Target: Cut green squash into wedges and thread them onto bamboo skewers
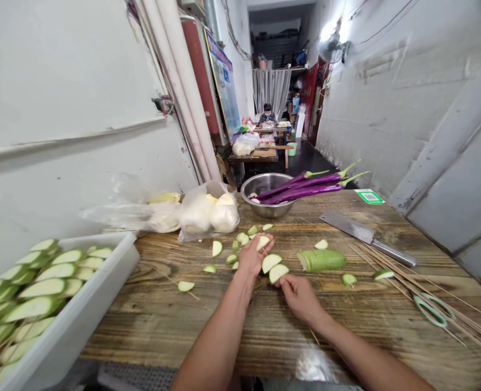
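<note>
My left hand reaches over the middle of the wooden table, palm turned up, holding a pale half-round zucchini slice with green skin. My right hand is closed in a pinch at the edge of two more slices lined up between the hands. Below that hand a thin bamboo skewer sticks out, in line with these slices; most of it is hidden. Loose zucchini pieces lie around my left hand. A sliced zucchini half rests to the right.
At left stands a white tub of skewered slices. Bagged white vegetables and a steel bowl with purple eggplants are at the back. A cleaver, bamboo sticks and scissors lie right. Someone sits far off.
</note>
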Demonstrator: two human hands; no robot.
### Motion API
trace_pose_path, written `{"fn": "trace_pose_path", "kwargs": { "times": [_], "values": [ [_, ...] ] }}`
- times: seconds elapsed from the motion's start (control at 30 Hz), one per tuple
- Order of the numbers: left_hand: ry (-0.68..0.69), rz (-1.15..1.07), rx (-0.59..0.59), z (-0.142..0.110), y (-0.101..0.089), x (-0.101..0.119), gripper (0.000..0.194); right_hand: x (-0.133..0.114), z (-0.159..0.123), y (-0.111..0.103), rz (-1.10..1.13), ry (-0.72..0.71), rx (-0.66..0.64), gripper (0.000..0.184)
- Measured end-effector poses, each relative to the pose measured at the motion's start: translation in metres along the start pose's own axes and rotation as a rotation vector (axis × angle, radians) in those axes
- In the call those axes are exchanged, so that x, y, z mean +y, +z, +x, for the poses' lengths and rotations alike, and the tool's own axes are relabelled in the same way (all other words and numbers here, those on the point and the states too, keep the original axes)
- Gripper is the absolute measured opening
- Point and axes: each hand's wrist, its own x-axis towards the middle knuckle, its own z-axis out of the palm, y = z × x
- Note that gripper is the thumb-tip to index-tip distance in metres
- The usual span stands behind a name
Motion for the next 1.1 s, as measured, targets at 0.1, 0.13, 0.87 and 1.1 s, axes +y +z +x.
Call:
{"fn": "trace_pose_path", "kwargs": {
  "times": [0.1,0.13,0.87,1.1],
  "values": [
    [-0.003,0.001,-0.009,0.000,0.000,0.000,0.010,0.002,-0.001,0.001,-0.002,0.018,0.001,0.032],
    [-0.002,0.001,-0.009,0.000,0.000,-0.001,0.009,0.002,-0.001,0.001,-0.004,0.022,0.004,0.032],
    [-0.006,0.021,0.034,0.002,-0.001,-0.010,0.008,-0.002,-0.001,0.002,-0.002,0.006,0.039,0.031],
    [-0.007,0.011,0.053,0.005,-0.003,-0.012,0.008,-0.003,-0.001,0.001,-0.006,0.011,0.039,0.031]
  ]
}}
